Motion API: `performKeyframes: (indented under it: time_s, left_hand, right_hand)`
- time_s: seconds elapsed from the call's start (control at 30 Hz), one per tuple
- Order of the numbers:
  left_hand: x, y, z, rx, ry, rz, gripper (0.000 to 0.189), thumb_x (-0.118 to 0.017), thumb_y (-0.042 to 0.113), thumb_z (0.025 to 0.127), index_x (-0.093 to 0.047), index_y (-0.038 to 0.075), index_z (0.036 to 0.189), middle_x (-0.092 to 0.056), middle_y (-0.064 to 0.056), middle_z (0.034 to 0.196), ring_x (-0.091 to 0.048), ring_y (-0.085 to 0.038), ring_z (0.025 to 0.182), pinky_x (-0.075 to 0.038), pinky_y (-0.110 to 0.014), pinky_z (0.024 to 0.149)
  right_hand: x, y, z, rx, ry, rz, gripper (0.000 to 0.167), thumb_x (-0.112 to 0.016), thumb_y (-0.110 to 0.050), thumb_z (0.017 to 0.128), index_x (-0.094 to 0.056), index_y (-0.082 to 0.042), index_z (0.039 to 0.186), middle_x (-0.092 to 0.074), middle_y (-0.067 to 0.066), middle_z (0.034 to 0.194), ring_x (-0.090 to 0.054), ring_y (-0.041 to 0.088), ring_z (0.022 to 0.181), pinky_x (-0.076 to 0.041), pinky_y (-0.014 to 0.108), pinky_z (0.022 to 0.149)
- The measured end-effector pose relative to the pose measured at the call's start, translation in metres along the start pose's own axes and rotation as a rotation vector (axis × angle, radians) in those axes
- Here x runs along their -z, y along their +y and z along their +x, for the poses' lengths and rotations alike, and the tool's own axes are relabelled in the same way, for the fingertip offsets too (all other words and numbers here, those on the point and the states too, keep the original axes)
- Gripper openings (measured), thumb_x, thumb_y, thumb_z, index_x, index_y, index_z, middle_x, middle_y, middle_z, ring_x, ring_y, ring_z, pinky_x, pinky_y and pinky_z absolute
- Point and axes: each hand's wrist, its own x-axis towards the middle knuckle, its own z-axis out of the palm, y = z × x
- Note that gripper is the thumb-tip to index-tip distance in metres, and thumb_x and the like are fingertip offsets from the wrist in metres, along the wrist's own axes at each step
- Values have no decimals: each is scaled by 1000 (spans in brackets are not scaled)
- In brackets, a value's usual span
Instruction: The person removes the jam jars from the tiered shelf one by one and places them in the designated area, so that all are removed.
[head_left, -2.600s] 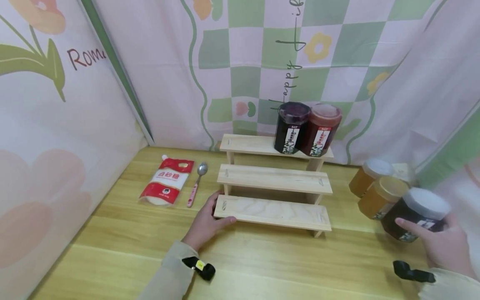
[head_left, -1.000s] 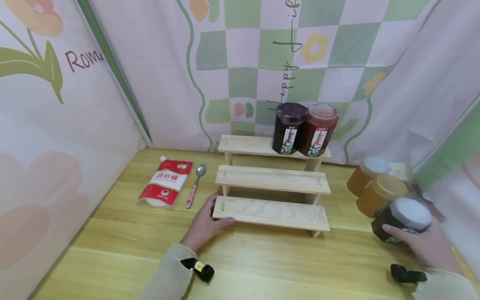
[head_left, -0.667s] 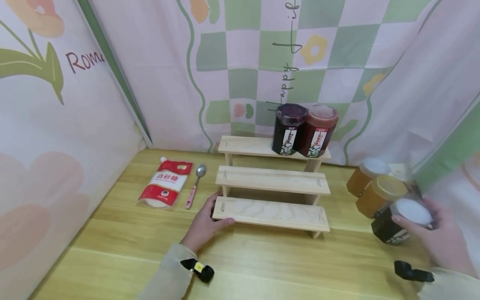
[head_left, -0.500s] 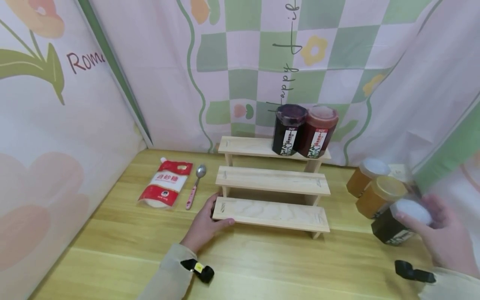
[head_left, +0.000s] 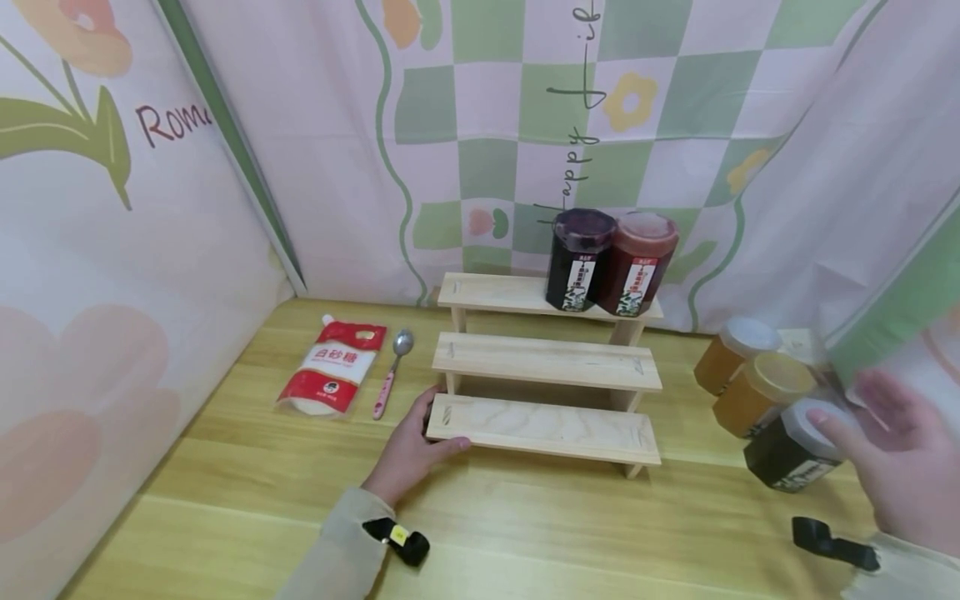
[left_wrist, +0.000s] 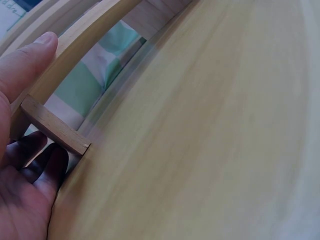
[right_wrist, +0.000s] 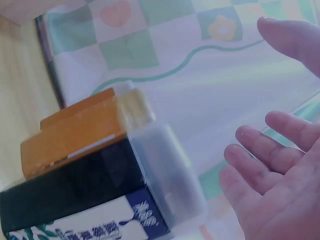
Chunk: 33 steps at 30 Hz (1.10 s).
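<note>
My left hand (head_left: 408,454) grips the left end of the lowest step of a three-tier wooden display shelf (head_left: 543,423). In the left wrist view the thumb lies along the board, with the fingers behind the short leg (left_wrist: 55,126). At the right, my right hand (head_left: 903,467) is spread beside a dark jar (head_left: 783,450) with a frosted lid, its palm showing in the right wrist view, apart from the jar. Two amber jars stand in a row behind the dark one, one with a yellowish lid (head_left: 783,373) and one with a whitish lid (head_left: 750,335).
A dark purple jar (head_left: 570,271) and a red jar (head_left: 626,275) stand on the right of the top tier. Left of the shelf lie a red and white sugar bag (head_left: 330,367) and a spoon with a pink handle (head_left: 384,392). Printed curtains (head_left: 337,150) enclose the table.
My right hand has set the dark jar down in front of the amber jars, let go and drawn back to the right. My left hand keeps its hold on the shelf.
</note>
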Motion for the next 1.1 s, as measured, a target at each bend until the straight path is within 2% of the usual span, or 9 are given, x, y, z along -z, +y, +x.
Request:
performKeyframes:
  time_s: [0.03, 0.2, 0.37, 0.47, 0.63, 0.8, 0.93, 1.1]
  left_hand:
    - [0, 0, 0, 0, 1, 2, 106, -87, 42, 75, -27, 18, 159, -50, -8, 147, -50, -29, 133, -38, -51, 113]
    - [0, -1, 0, -3, 5, 6, 107, -87, 44, 74, -27, 17, 159, -51, -8, 147, -50, -29, 133, -37, -52, 113]
    - [0, -1, 1, -4, 3, -4, 107, -87, 44, 74, -27, 17, 159, -51, -7, 146, -51, -28, 132, -38, -51, 113]
    - [0, 0, 0, -7, 1, -12, 106, -87, 44, 75, -27, 17, 159, -51, -8, 147, -50, -29, 133, -38, -51, 113]
    - [0, 2, -1, -10, -8, -16, 106, -87, 44, 75, -27, 18, 158, -51, -9, 147, -50, -30, 133, -37, -52, 113]
    - [-1, 1, -1, -6, -10, 11, 108, -86, 48, 73, -27, 20, 159, -51, -7, 147, -50, -29, 133, -38, -52, 113]
    - [0, 2, -2, -5, -3, 18, 107, -86, 47, 73, -27, 19, 158, -52, -8, 146, -52, -30, 131, -39, -53, 112]
    - [-1, -2, -2, -23, 2, 9, 107, -87, 44, 74, -28, 16, 158, -52, -11, 145, -53, -32, 129, -40, -54, 110]
  right_hand:
    - [-1, -2, 0, 3, -2, 45, 79, -72, 5, 88, -37, -19, 155, -41, -9, 155, -42, -2, 132, -33, 1, 99]
    - [-7, -10, -2, 44, -29, 101, 77, -72, 10, 86, -41, -17, 152, -47, -9, 150, -47, -3, 128, -38, 1, 95]
    - [-11, -17, -5, 66, -47, 86, 77, -70, 10, 87, -39, -16, 153, -45, -8, 152, -42, -1, 134, -34, 3, 101]
    - [-13, -20, -6, 73, -60, 95, 76, -70, 10, 88, -39, -16, 152, -47, -7, 149, -42, 0, 134, -35, 3, 100]
    - [-17, -23, -8, 114, -91, 181, 70, -68, 14, 87, -45, -13, 147, -56, -12, 133, -51, -1, 123, -41, 2, 90]
    - [-22, -26, -10, 155, -99, 264, 65, -65, 20, 86, -50, -10, 141, -59, -9, 128, -57, -1, 114, -43, 4, 89]
    - [-25, -29, -11, 162, -97, 228, 64, -66, 18, 86, -52, -12, 141, -60, -11, 127, -58, -2, 111, -44, 2, 88]
    - [-29, -29, -12, 162, -97, -63, 67, -70, 6, 90, -47, -16, 148, -57, -15, 132, -53, -4, 115, -40, 1, 89]
